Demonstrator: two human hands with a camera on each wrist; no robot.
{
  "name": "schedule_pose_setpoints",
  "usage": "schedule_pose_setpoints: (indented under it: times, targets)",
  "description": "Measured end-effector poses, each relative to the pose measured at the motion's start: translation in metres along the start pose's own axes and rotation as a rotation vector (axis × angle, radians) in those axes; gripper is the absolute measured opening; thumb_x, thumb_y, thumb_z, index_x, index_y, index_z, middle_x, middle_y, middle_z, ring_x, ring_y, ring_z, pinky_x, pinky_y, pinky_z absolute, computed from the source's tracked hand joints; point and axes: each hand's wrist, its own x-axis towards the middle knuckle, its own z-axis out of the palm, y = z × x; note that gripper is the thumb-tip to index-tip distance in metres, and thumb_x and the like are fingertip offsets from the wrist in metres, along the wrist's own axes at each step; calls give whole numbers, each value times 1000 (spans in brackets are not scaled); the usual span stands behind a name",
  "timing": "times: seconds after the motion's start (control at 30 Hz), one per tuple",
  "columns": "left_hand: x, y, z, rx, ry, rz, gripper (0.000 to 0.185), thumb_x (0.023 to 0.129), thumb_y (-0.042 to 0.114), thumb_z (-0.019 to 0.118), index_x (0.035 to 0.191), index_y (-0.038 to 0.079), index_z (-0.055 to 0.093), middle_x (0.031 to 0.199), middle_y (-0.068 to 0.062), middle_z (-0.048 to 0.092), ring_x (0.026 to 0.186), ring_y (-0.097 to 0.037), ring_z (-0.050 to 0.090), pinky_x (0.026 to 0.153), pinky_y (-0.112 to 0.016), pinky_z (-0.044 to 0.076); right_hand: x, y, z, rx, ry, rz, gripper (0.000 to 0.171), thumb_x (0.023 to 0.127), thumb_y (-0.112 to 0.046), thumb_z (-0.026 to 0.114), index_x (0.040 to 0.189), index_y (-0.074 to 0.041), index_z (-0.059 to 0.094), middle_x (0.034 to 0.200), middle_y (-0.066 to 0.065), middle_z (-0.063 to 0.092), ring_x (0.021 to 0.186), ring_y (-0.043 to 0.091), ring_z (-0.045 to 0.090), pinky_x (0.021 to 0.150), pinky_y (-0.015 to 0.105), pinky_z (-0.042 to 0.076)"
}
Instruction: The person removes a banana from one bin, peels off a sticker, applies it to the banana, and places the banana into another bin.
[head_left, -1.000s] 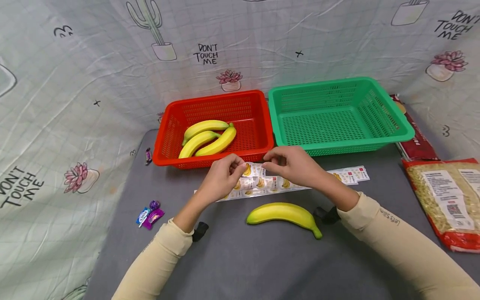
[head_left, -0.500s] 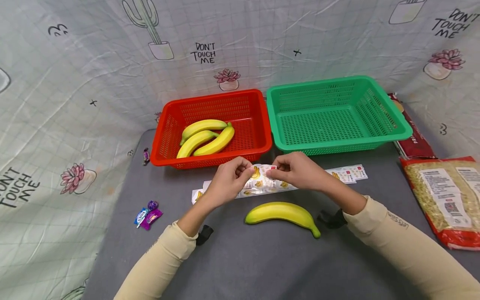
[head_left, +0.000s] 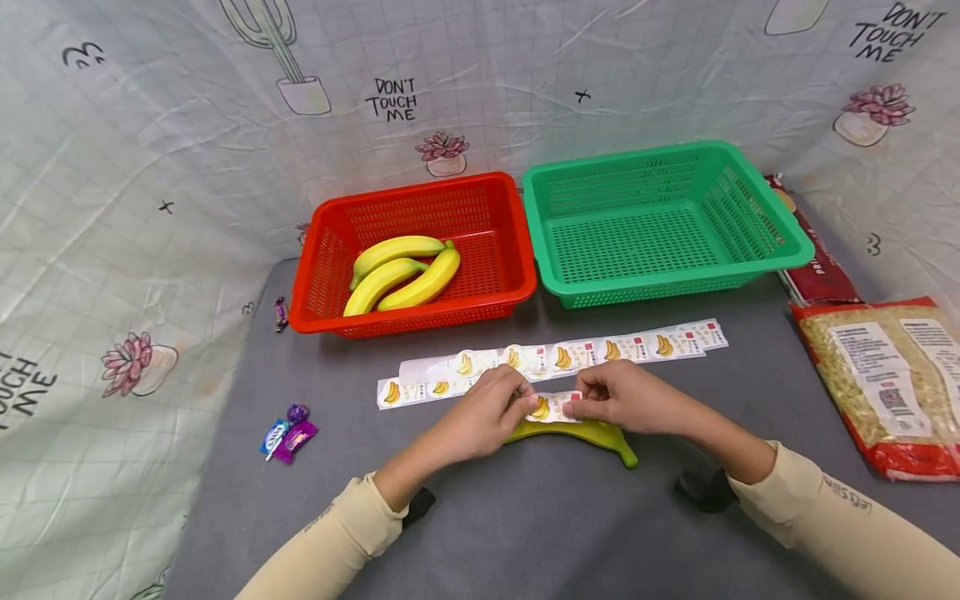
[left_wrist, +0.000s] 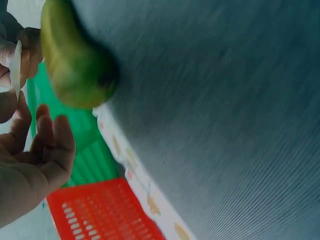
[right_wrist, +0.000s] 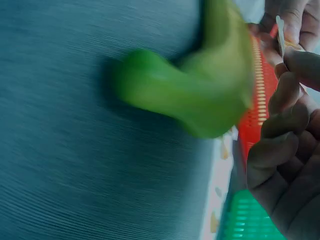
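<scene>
A small white sticker [head_left: 556, 407] printed with bananas is stretched between both hands. My left hand [head_left: 491, 417] pinches its left end between thumb and forefinger, and my right hand [head_left: 622, 398] pinches the right end. Just below it in the head view lies a banana [head_left: 600, 432] on the table, partly covered by the sticker and the left hand. Both wrist views show the sticker edge-on, as a thin pale strip [left_wrist: 16, 70] in the left one, beside the banana [right_wrist: 210, 85] in the right one. Behind the hands lie sheets of banana stickers [head_left: 562, 357].
A red basket [head_left: 491, 312] with several bananas [head_left: 405, 283] stands at the back, beside a green basket [head_left: 682, 283]. On the right are a bag of grain [head_left: 885, 383] and a dark red packet [head_left: 821, 267]. Wrapped candies [head_left: 292, 437] lie at left.
Both hands come together on the sticker, lift it off the sheets and bring it toward the body, over the banana. The right hand, first apart from the sticker, now grips its end.
</scene>
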Motion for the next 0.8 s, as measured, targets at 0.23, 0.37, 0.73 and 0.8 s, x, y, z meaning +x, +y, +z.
schedule_pose_setpoints:
  times: [0.23, 0.37, 0.73, 0.8]
  targets:
    - [-5, -2, 15, 142, 25, -8, 13, 101, 21, 64, 93, 12, 65, 99, -3, 60, 95, -21, 55, 83, -34, 47, -9, 3, 20, -149, 131, -8, 35, 91, -33, 76, 66, -23, 55, 55, -14, 44, 49, 0, 39, 49, 20, 31]
    - [-5, -4, 19, 222, 17, -31, 12, 100, 22, 66, 91, 14, 65, 96, -1, 62, 92, -20, 59, 79, -33, 50, -7, 3, 26, -251, 194, 0, 37, 91, -34, 76, 65, -24, 52, 56, -13, 44, 49, 0, 39, 50, 21, 31]
    - [-4, -4, 24, 306, 72, -29, 12, 100, 25, 64, 94, 15, 64, 88, 1, 61, 83, -20, 57, 67, -32, 47, -4, 4, 30, -304, 249, 15, 38, 88, -35, 77, 64, -23, 51, 57, -12, 43, 50, 2, 38, 49, 22, 29]
    - [-4, -4, 24, 297, 74, -30, 11, 99, 25, 66, 97, 15, 63, 89, 0, 62, 83, -20, 57, 66, -32, 47, -4, 4, 29, -301, 243, 20, 38, 88, -34, 77, 64, -23, 50, 56, -11, 43, 50, 2, 38, 49, 22, 29]
